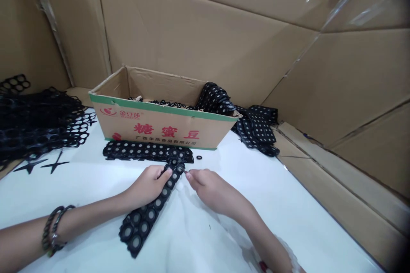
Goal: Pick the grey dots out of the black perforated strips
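Note:
My left hand (147, 185) grips a long black rubber strip (150, 209) set with round grey-centred rings, which runs diagonally across the white tabletop. My right hand (208, 190) comes in from the other side, its fingertips pinching the strip's upper edge. Behind the hands, a second perforated black strip (147, 151) lies flat against the front of a cardboard box (163, 130). A small loose black ring (199, 157) sits beside that strip's right end.
Tangled black rubber mesh (38, 123) is heaped at the left, near cross-shaped black offcuts (30, 164). More black strips (256, 130) lie to the box's right, and black pieces fill the box. Cardboard sheets (205, 30) line the walls behind.

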Demonstrator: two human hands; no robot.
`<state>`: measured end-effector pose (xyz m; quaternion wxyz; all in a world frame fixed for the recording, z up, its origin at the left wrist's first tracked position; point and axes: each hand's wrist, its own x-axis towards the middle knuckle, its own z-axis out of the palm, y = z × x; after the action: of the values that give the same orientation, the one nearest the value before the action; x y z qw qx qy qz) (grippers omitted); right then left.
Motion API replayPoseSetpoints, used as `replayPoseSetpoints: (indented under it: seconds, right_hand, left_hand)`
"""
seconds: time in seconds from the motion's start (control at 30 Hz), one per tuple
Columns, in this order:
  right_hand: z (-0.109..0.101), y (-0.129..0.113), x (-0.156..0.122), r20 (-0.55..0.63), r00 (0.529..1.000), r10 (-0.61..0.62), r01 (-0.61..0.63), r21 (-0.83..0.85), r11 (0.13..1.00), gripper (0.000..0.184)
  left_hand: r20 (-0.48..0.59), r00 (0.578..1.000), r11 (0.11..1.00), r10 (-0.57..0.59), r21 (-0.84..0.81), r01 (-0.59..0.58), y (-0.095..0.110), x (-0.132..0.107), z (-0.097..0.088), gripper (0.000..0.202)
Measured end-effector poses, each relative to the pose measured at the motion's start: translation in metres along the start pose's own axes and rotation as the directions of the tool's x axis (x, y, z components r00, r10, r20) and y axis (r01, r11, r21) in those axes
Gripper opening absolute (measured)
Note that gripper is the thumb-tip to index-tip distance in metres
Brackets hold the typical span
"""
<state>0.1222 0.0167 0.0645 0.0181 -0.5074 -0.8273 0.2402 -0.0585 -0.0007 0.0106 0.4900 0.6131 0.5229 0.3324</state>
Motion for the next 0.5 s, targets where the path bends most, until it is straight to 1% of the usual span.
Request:
replayPoseSetpoints:
  seconds: [0.03,0.17,0.23,0.4,0.5]
  right_hand:
    - [0.003,-0.002,-0.001,0.019,1.0,-0.007,0.007,-0.016,1.0,0.043]
    - [0.012,-0.008,-0.002,0.008,1.0,0.027,-0.026,-0.12,0.992,0.042]
    - [0.013,-0.009,-0.001,-0.005,0.999,0.038,-0.038,-0.162,0.986,0.04]
    - [0.014,-0.013,-0.002,-0.031,0.999,0.022,-0.029,-0.225,0.974,0.039]
    - [0.017,-0.019,0.0,-0.038,0.997,0.071,-0.079,-0.302,0.95,0.035]
  left_hand:
    - [-0.006,1.0,1.0,-0.007,-0.004,0.006,0.0,0.001,0.0,0.037]
    - [-0.012,1.0,1.0,-0.006,-0.001,0.006,-0.002,0.001,0.001,0.037]
    - [-0.016,1.0,1.0,-0.004,0.005,0.005,-0.001,0.001,0.001,0.036]
    - [-0.027,1.0,1.0,-0.006,0.01,0.006,0.002,0.0,0.0,0.036]
    - [-0.043,0.999,0.999,0.019,0.041,-0.017,0.003,0.0,0.0,0.034]
